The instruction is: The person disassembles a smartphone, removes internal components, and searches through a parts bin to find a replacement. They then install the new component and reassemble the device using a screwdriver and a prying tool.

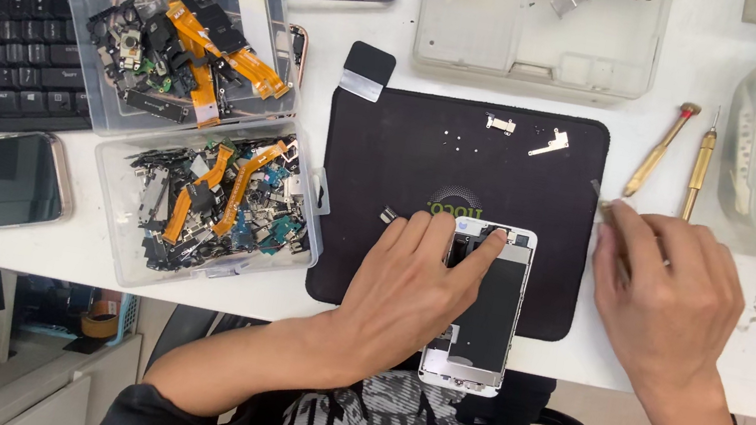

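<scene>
Phone screen assembly (489, 306), thin and likely fragile, lies on black mat (370, 201); left hand (406, 288) presses flat, right hand (664, 288) grips a small tool (596, 189).

Black mat (387, 153), white-framed phone screen (494, 312), orange ribbon cables (221, 56), seemingly brass-coloured screwdrivers (698, 172).

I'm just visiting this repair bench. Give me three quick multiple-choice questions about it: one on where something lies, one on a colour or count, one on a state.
1. Where does the phone panel lie?
A. on the keyboard
B. on the black mat
C. in a parts box

2. How many clear boxes of small parts sit left of the mat?
A. two
B. four
C. none

3. What is the left hand doing?
A. hanging off the desk
B. typing
C. pressing on the panel

Answers: 1 B, the panel rests on the mat's near edge. 2 A, one box sits behind the other. 3 C, its fingers lie on the panel's top, while the right hand holds a thin tool.
</scene>
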